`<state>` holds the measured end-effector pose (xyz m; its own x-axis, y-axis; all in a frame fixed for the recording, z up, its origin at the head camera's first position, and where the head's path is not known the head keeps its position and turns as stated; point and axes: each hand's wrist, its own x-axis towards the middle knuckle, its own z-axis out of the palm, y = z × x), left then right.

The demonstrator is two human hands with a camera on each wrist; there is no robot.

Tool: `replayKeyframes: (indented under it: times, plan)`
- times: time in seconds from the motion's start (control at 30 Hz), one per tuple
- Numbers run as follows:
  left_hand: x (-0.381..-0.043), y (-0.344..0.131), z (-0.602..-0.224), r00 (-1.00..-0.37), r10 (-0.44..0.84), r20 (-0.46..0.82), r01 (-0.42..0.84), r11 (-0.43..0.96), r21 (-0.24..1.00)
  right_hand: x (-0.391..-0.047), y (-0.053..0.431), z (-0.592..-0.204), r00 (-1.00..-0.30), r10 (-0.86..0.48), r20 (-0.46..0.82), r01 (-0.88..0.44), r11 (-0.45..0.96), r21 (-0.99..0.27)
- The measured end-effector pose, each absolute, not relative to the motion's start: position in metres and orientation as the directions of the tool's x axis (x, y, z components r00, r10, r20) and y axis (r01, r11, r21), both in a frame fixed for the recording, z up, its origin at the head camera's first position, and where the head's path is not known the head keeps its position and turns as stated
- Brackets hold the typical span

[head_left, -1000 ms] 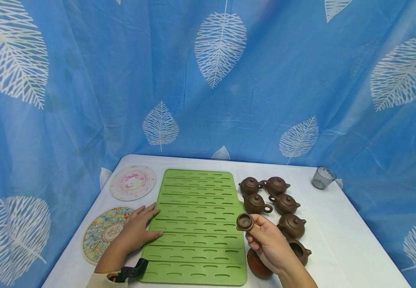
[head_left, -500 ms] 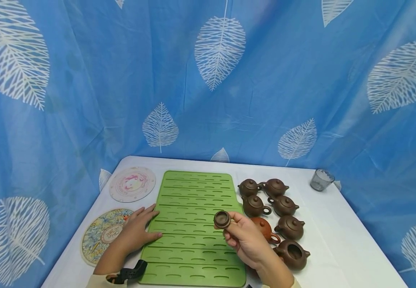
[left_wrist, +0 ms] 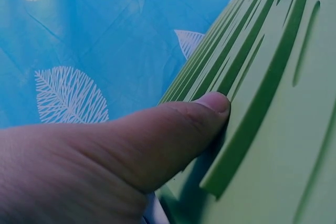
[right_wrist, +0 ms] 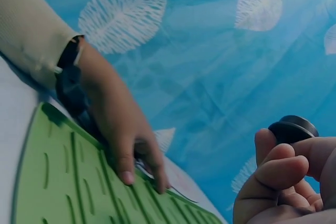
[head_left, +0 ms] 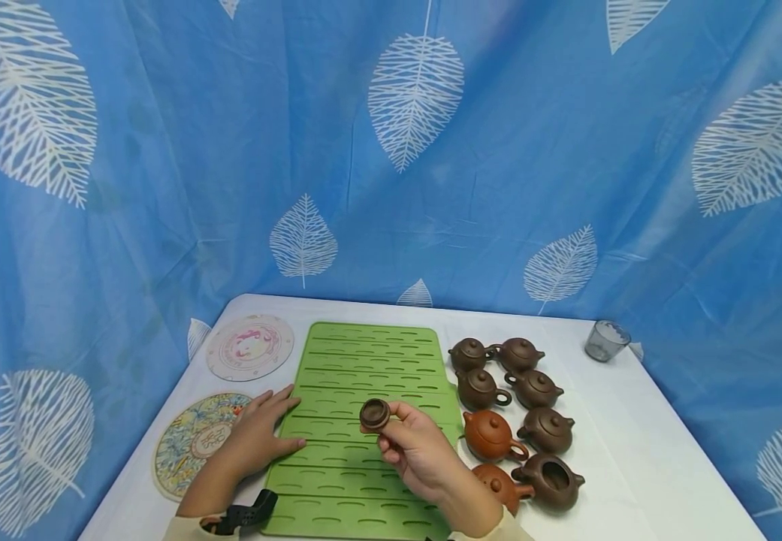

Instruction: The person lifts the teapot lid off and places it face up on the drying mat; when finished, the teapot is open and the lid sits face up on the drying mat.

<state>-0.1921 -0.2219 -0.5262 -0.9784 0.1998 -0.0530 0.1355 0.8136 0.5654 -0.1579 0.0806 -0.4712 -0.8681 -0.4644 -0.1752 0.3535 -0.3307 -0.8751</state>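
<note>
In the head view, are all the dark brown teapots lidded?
No, the nearest dark brown teapot shows an open mouth, and the right hand holds a small brown lid.

Tabletop (head_left: pixel 641 451), white-covered. Left side: pale disc with pink centre (head_left: pixel 250 348), far; multicoloured patterned disc (head_left: pixel 188 443), near. Centre: green slotted mat (head_left: pixel 336 451). Right of mat: five lidded dark brown teapots (head_left: pixel 535 387); one uncovered dark brown teapot (head_left: pixel 544 490); two reddish-brown teapots (head_left: pixel 490 436). Far right corner: grey tumbler (head_left: pixel 607 342).
</note>
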Motion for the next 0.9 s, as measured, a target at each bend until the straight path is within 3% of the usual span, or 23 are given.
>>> replayKeyframes:
  times: [0.6, 0.9]
  plan:
    - [-0.196, -0.221, -0.533, -0.981, 0.193, -0.026, 0.149, 0.829, 0.539, -0.169, 0.02, -0.509, -0.854, -0.474, -0.214, 0.332, -0.181, -0.926]
    - [-0.195, -0.221, -0.529, -0.981, 0.19, -0.036, 0.141, 0.831, 0.539, -0.17, 0.009, -0.525, -0.854, -0.447, -0.267, 0.312, -0.028, -0.95]
